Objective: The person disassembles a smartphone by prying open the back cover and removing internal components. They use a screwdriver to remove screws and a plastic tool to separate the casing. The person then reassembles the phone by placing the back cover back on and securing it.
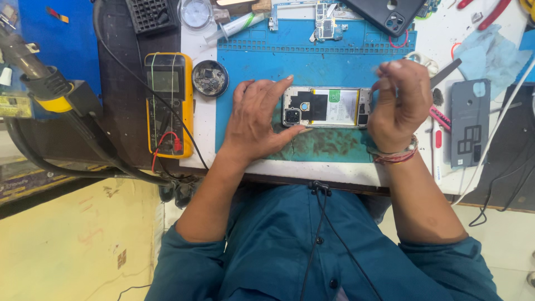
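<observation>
An opened phone (329,107) with its back cover off lies on the blue work mat (312,61), its battery and camera block showing. My left hand (257,121) rests on the mat and pinches the phone's left end between thumb and fingers. My right hand (397,100) hovers at the phone's right end with its fingers curled, pinching something small and pale that is too tiny to make out.
A yellow multimeter (169,103) and a round tin of small parts (210,78) sit left of the mat. A grey back cover (470,122) lies at the right, a black phone case (385,14) and a circuit board (325,22) at the back. A hot-air tool (50,83) hangs at far left.
</observation>
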